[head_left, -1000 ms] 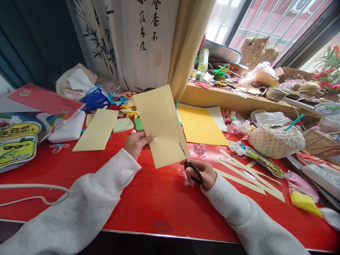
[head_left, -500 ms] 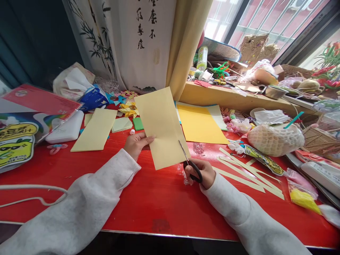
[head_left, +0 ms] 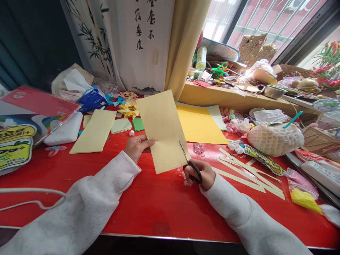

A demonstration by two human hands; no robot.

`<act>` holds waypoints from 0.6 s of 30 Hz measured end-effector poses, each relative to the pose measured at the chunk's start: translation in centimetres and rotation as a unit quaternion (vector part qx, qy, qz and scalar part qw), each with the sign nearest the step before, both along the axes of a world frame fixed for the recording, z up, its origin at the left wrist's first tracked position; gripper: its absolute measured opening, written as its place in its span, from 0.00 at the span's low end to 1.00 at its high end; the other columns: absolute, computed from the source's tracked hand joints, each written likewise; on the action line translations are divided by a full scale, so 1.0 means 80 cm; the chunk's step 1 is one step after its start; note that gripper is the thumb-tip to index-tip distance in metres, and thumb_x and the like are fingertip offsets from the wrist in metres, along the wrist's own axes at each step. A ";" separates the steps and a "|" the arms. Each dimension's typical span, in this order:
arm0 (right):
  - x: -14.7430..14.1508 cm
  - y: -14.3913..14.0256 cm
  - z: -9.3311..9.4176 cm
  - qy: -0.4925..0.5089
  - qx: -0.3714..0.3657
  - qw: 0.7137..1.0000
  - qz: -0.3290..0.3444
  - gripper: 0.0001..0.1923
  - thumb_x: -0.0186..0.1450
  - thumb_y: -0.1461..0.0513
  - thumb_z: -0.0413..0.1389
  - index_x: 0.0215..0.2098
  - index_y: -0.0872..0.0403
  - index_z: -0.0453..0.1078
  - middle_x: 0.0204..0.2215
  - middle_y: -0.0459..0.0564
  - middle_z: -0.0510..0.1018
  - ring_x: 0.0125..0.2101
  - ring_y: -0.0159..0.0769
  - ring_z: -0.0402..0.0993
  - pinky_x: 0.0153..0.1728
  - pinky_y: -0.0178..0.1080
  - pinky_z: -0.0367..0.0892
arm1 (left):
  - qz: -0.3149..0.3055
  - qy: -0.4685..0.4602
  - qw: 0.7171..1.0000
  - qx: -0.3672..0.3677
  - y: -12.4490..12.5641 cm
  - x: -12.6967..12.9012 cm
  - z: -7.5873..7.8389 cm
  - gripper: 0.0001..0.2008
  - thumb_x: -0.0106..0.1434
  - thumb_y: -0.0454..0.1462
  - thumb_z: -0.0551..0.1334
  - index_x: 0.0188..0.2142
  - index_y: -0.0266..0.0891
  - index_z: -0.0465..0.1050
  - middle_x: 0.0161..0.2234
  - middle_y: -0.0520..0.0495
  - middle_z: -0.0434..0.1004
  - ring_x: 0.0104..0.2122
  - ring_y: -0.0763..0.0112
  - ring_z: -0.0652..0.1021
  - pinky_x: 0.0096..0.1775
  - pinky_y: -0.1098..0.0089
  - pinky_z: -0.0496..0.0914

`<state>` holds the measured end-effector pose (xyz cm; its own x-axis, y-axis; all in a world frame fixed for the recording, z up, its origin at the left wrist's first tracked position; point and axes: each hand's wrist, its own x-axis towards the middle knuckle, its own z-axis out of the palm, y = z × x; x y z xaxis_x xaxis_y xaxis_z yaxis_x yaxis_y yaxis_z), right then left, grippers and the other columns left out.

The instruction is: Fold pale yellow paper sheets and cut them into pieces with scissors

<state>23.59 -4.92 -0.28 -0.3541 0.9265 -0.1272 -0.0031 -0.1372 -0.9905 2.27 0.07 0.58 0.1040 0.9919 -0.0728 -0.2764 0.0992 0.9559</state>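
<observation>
Hands grip: left hand [head_left: 136,146] yellow paper [head_left: 162,129], right hand [head_left: 200,173] black scissors [head_left: 191,164].

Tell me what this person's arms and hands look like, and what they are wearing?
Both arms are covered by loose, long sleeves of a soft, fleecy, pale grey-white fabric, plain with no print or markings, ending in snug cuffs at the wrists. The left hand and right hand are bare: no gloves, and no rings or watch that show.

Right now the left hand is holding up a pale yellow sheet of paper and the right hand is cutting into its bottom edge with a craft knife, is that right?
Not quite. The head view shows the right hand cutting with black-handled scissors, not a craft knife. The rest holds: the left hand holds up the pale yellow sheet.
</observation>
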 end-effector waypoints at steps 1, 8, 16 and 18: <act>-0.001 0.000 0.000 0.000 -0.009 1.000 -0.010 0.18 0.49 0.51 0.58 0.17 0.56 0.61 0.08 0.41 0.64 0.10 0.27 0.62 0.12 0.32 0.57 | -0.004 0.000 1.000 -0.002 0.000 0.000 0.000 0.15 0.47 0.38 0.65 0.35 0.34 0.73 0.31 0.46 0.77 0.29 0.69 0.76 0.31 0.71 0.72; -0.001 0.001 -0.004 -0.006 -0.032 0.999 -0.016 0.19 0.48 0.50 0.58 0.16 0.57 0.62 0.08 0.43 0.65 0.11 0.29 0.64 0.12 0.32 0.55 | -0.012 0.005 1.000 -0.016 -0.002 0.002 0.002 0.15 0.46 0.38 0.66 0.34 0.33 0.74 0.29 0.46 0.77 0.27 0.70 0.76 0.29 0.73 0.72; -0.001 0.001 -0.003 0.002 -0.028 0.999 -0.022 0.19 0.49 0.50 0.57 0.17 0.57 0.61 0.09 0.43 0.65 0.11 0.30 0.64 0.11 0.32 0.54 | -0.020 0.011 1.000 -0.020 -0.001 0.002 0.001 0.14 0.46 0.39 0.65 0.33 0.33 0.74 0.29 0.46 0.77 0.28 0.69 0.76 0.29 0.72 0.72; -0.002 0.001 -0.003 0.007 -0.023 0.999 -0.021 0.19 0.49 0.50 0.57 0.17 0.56 0.61 0.10 0.42 0.65 0.11 0.29 0.64 0.11 0.32 0.54 | -0.024 0.010 0.999 -0.019 -0.002 0.002 0.001 0.13 0.46 0.38 0.65 0.32 0.33 0.74 0.28 0.47 0.77 0.27 0.70 0.76 0.29 0.73 0.72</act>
<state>23.40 -4.82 -0.53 -0.3173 0.9339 -0.1645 -0.0241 -0.1814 -0.9831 2.45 -0.06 0.70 0.1499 0.9822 -0.1131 -0.2511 0.1485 0.9565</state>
